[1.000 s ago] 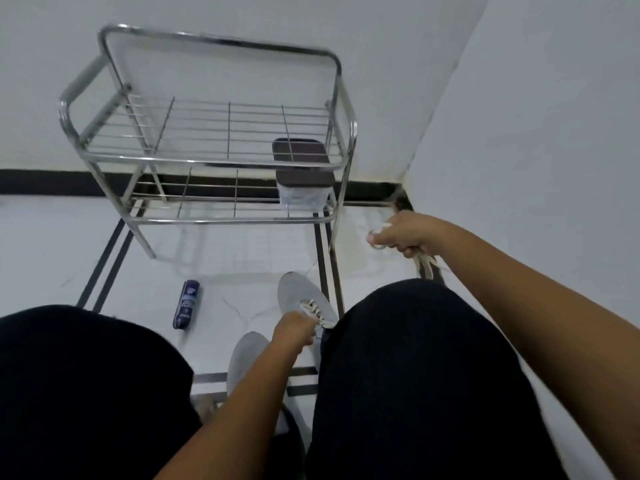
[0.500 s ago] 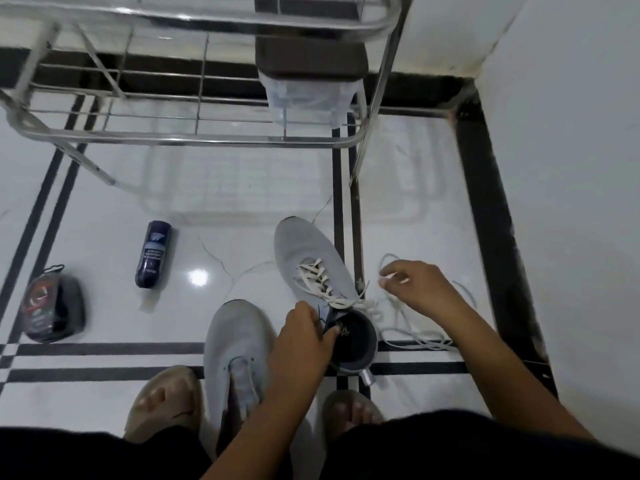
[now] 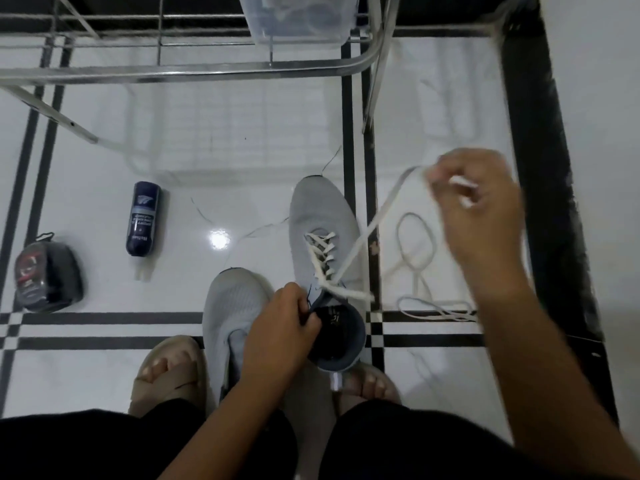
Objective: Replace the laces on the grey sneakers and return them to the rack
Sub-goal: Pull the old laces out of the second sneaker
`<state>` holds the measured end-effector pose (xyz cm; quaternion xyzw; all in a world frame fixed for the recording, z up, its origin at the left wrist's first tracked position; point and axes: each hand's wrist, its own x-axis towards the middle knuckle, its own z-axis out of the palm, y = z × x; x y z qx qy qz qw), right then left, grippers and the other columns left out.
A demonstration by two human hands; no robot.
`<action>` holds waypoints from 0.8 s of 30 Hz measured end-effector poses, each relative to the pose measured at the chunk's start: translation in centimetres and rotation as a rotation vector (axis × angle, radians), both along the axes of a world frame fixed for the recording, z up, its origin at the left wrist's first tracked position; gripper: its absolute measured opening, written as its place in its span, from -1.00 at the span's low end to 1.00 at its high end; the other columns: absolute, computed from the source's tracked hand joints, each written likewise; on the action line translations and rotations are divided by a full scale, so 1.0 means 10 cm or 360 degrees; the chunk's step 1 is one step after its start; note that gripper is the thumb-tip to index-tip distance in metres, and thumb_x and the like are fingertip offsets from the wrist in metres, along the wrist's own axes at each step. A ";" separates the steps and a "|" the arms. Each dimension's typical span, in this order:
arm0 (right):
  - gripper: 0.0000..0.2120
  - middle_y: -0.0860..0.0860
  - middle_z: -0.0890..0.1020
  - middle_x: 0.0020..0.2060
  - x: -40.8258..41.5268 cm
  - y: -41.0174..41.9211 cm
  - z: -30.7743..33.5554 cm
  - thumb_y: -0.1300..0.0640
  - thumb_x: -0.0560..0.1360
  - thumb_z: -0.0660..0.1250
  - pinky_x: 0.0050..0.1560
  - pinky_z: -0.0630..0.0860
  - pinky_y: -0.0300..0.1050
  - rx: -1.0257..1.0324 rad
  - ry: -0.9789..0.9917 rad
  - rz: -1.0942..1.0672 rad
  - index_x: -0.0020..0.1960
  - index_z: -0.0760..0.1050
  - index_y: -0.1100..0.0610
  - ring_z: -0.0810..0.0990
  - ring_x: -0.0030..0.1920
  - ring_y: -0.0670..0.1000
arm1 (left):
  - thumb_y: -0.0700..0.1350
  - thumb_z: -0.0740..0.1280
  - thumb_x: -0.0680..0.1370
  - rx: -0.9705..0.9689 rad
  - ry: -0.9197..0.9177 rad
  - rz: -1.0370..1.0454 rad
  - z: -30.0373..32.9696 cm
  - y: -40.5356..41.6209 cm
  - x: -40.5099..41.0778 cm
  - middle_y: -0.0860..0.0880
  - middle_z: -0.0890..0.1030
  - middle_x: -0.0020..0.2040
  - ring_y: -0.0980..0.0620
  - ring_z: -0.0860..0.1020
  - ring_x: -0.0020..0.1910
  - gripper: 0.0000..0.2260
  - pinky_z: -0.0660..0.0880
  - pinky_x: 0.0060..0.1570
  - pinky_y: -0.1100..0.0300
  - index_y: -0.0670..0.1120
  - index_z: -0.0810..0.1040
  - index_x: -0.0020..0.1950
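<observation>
Two grey sneakers stand on the white tiled floor between my feet. The right sneaker (image 3: 322, 216) carries a white lace (image 3: 374, 223) threaded through its eyelets. My left hand (image 3: 280, 327) grips that shoe at its dark collar. My right hand (image 3: 481, 216), blurred and raised to the right of the shoe, pinches the lace's free end, and the lace runs taut from the top eyelets up to it. The left sneaker (image 3: 228, 303) has no lace that I can see. A second loose lace (image 3: 419, 268) lies coiled on the floor under my right hand.
The chrome shoe rack (image 3: 194, 69) stands at the top, with a clear plastic box (image 3: 298, 22) on its lower shelf. A dark blue bottle (image 3: 142, 220) lies on the floor at left, a dark pouch (image 3: 46, 275) further left. A white wall (image 3: 602, 133) rises close on the right.
My view has tilted down from the rack to the floor. My right hand dropped to the floor laces, then rose to the right, pulling the lace taut. My left hand stayed on the shoe.
</observation>
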<state>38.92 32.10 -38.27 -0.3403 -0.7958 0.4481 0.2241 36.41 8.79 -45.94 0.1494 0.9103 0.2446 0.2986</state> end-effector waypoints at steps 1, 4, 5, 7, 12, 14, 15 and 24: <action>-0.86 -0.01 0.52 0.08 -0.02 0.15 0.07 0.13 0.52 0.38 0.01 0.35 -0.55 -0.0005 0.0041 -0.0161 -0.16 0.52 -0.09 0.51 0.06 -0.15 | -0.09 0.33 0.48 -0.0029 0.0005 -0.0034 0.01 -0.01 -0.01 0.06 0.44 -0.27 0.07 0.45 -0.28 -0.77 0.34 -0.34 0.15 0.07 0.26 -0.20; -0.70 0.03 0.35 0.36 -0.01 0.30 0.04 0.02 0.54 0.35 0.24 0.32 -0.46 -0.0055 -0.0345 -0.0068 0.26 0.49 0.00 0.42 0.32 -0.03 | 0.02 0.35 0.50 0.0090 0.0058 -0.0080 0.06 0.02 -0.04 0.09 0.47 -0.14 0.07 0.49 -0.18 -0.81 0.47 -0.22 0.12 0.05 0.36 0.00; -0.53 0.04 0.26 0.43 0.04 0.27 -0.05 -0.01 0.54 0.35 0.36 0.32 -0.29 -0.0106 -0.0493 -0.0010 0.41 0.36 0.01 0.37 0.38 0.01 | 0.05 0.35 0.51 0.0155 0.0105 -0.0094 0.08 0.05 -0.06 0.10 0.47 -0.08 0.09 0.49 -0.14 -0.79 0.48 -0.18 0.15 0.06 0.39 0.08; -0.53 0.03 0.32 0.38 0.16 0.06 -0.21 0.03 0.55 0.34 0.26 0.42 -0.11 -0.0197 -0.0662 0.0086 0.42 0.32 -0.03 0.43 0.30 0.02 | 0.03 0.35 0.52 0.0224 0.0148 -0.0122 0.11 0.13 -0.11 0.09 0.47 -0.02 0.10 0.47 -0.09 -0.79 0.45 -0.13 0.19 0.06 0.44 0.12; -0.94 -0.12 0.64 -0.19 0.39 -0.63 -0.54 0.13 0.52 0.38 -0.13 0.45 -0.35 -0.0674 -0.0847 0.0564 -0.09 0.62 0.01 0.59 -0.16 -0.19 | -0.09 0.40 0.47 0.0205 -0.0200 0.0054 0.11 0.25 -0.26 0.00 0.56 -0.12 0.03 0.54 -0.13 -0.90 0.45 -0.14 0.14 0.01 0.49 -0.11; -0.89 -0.11 0.63 -0.15 0.38 -0.79 -0.59 0.16 0.51 0.39 -0.14 0.42 -0.48 -0.0698 -0.0672 0.0558 -0.05 0.60 -0.05 0.56 -0.18 -0.27 | -0.16 0.40 0.47 0.0284 -0.0485 0.0194 0.12 0.28 -0.33 -0.02 0.61 -0.19 0.00 0.57 -0.18 -0.93 0.49 -0.13 0.09 -0.04 0.53 -0.15; -0.83 -0.10 0.61 -0.12 0.36 -0.81 -0.59 0.18 0.50 0.40 -0.14 0.42 -0.49 -0.0729 -0.0593 0.0532 -0.01 0.58 -0.08 0.55 -0.19 -0.29 | -0.20 0.40 0.48 0.0332 -0.0606 0.0237 0.14 0.29 -0.36 -0.02 0.61 -0.21 0.01 0.56 -0.20 -0.93 0.48 -0.15 0.11 -0.06 0.55 -0.15; -0.78 -0.07 0.52 -0.10 0.33 -0.66 -0.64 0.06 0.39 0.50 -0.22 0.37 -0.35 -0.0507 -0.0897 0.0733 -0.06 0.49 0.00 0.46 -0.24 -0.21 | -0.18 0.34 0.51 0.0397 0.0002 -0.0235 0.17 0.31 -0.31 0.03 0.53 -0.21 0.09 0.49 -0.24 -0.86 0.40 -0.24 0.24 -0.03 0.38 -0.06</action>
